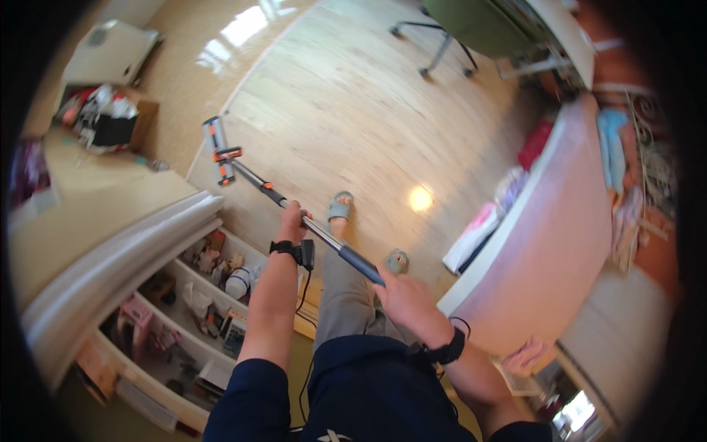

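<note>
Mop head is lying on the wooden floor in the upper left of the frame, well ahead of both hands. Its pole is running diagonally down and right toward the centre. The left hand is clenching the pole higher up, nearer the head, while the right hand is grasping the blue end of the handle, closest to the body, between shelf and bed.

– What covers the ground here?

– A light wooden floor. The flat mop head rests on it, beside two feet in grey slippers.

– Anything else standing there?

– An office chair base, farther away, and a low white shelf full of small things.
</note>
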Motion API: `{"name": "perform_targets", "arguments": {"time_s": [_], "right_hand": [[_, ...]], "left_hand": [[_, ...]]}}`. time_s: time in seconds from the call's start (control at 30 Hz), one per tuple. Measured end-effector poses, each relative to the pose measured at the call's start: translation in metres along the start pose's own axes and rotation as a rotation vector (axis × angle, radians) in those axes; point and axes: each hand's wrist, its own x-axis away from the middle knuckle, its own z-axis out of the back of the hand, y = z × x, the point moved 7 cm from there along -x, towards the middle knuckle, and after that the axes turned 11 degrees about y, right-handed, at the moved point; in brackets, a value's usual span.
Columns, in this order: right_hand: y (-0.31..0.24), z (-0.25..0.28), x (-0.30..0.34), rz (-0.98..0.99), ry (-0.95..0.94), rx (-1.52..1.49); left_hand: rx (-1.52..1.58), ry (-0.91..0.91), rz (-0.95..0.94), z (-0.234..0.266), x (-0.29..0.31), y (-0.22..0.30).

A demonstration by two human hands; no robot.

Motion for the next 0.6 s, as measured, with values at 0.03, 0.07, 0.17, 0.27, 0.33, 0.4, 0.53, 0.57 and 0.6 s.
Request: {"name": "perform_targets", "arguments": {"time_s": [0.03, 0.07, 0.17, 0.27, 0.33, 0.4, 0.53, 0.57, 0.6], "right_hand": [[0.005, 0.010, -0.001, 0.011, 0.037, 0.004], [0.008, 0.016, 0.000, 0.003, 0.072, -0.015], [0.029, 0.025, 0.023, -0.039, 0.122, 0.043], [0.073, 0.016, 0.072, -0.191, 0.099, -0.050], [0.108, 0.005, 0.118, -0.284, 0.128, -0.175], [0.143, -0.014, 0.176, -0.433, 0.141, -0.252], [0.210, -0.066, 0.314, -0.693, 0.140, -0.492], [0.224, -0.082, 0.352, -0.740, 0.170, -0.521], [0.236, -0.101, 0.390, -0.788, 0.201, -0.553]], "left_hand": [[0.023, -0.047, 0.020, -0.013, -0.002, 0.000], [-0.039, -0.044, 0.011, -0.020, -0.002, -0.001], [-0.069, -0.074, 0.049, -0.039, 0.013, -0.024], [-0.138, -0.066, 0.118, -0.059, 0.047, -0.077], [-0.303, -0.049, 0.057, -0.072, 0.075, -0.122], [-0.477, -0.071, 0.001, -0.080, 0.108, -0.181], [-0.643, -0.135, -0.072, -0.077, 0.179, -0.324], [-0.689, -0.117, 0.004, -0.068, 0.196, -0.366], [-0.779, -0.162, 0.001, -0.060, 0.214, -0.405]]}}
